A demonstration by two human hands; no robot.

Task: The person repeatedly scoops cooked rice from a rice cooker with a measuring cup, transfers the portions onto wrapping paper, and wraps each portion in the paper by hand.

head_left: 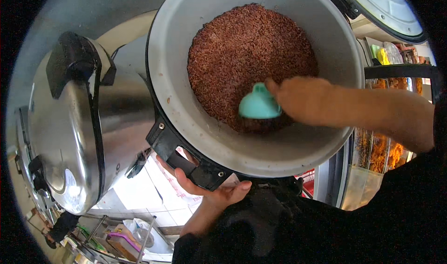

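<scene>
A large rice cooker (164, 85) with a grey inner pot stands open before me. Dark reddish-brown cooked rice (251, 40) covers the bottom of the pot. My right hand (302, 99) reaches in from the right, closed on a turquoise plastic scoop (258, 105). The scoop's lower edge meets the rice near its front side. Motion slightly blurs this hand. Outside the pot, at the lower left, my left hand (216, 194) curls around the cooker's black handle (191, 167). Its fingers show through the handle's gap and its thumb points right.
Another steel rice cooker (123, 124), its lid shut, stands close on the left. The open lid (382, 6) rises at the upper right. Right of my arm are clear containers (365, 147) of orange-brown food. A metal rack (146, 238) with boxes and bags stands below left.
</scene>
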